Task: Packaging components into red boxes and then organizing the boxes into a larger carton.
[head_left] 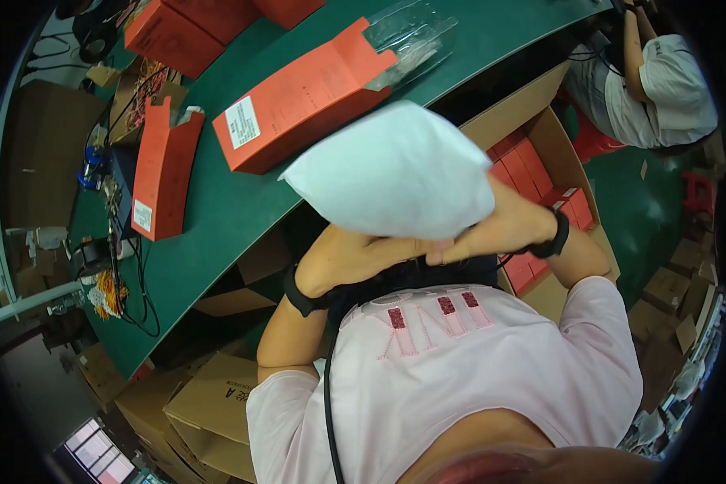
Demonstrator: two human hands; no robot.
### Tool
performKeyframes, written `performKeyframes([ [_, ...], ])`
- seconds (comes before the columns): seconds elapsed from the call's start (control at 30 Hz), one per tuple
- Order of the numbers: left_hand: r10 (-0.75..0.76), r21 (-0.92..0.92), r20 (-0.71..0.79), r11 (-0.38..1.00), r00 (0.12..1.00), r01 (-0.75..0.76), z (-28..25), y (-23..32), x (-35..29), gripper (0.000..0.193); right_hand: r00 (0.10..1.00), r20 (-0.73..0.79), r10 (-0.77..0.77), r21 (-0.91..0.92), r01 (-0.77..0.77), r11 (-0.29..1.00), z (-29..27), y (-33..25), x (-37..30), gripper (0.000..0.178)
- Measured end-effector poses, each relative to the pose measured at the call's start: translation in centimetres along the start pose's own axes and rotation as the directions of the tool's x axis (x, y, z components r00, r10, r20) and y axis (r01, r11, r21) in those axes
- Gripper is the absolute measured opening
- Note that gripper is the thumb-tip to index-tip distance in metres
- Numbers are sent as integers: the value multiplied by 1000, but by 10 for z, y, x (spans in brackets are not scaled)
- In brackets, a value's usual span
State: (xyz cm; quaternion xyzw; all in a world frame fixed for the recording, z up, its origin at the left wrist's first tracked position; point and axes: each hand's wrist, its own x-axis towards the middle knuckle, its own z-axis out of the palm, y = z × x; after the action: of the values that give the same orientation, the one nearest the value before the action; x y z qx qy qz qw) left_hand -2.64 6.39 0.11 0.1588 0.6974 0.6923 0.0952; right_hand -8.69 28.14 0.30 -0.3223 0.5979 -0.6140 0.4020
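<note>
White bag [395, 169] held chest-high, just off green counter [218, 218] edge. Left hand [355, 258] and right hand [500, 230]: each grip clamped on bag's lower edge. Risk: bag swings into long orange box [298, 101] near counter edge, knocks it off.

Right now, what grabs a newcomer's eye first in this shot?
The white padded bag at centre, held up by both the left hand and the right hand in front of a pink shirt. Next, the long orange carton lying on the green table, a clear plastic tray at its open end. To the right, an open cardboard box packed with orange cartons.
</note>
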Motion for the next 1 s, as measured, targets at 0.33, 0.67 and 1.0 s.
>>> performKeyframes([
  [0.33,475,834,-545,392,691,388,-25,-19,115,67,908,-118,-402,-888,85,452,-164,-100,45,29],
  [0.67,124,400,-618,900,776,175,-55,-11,85,55,681,535,-500,-828,541,-150,-202,-67,112,36],
  [1.0,183,508,-575,844,798,173,-55,-15,83,52,962,236,139,-943,261,-206,-160,-77,146,79],
])
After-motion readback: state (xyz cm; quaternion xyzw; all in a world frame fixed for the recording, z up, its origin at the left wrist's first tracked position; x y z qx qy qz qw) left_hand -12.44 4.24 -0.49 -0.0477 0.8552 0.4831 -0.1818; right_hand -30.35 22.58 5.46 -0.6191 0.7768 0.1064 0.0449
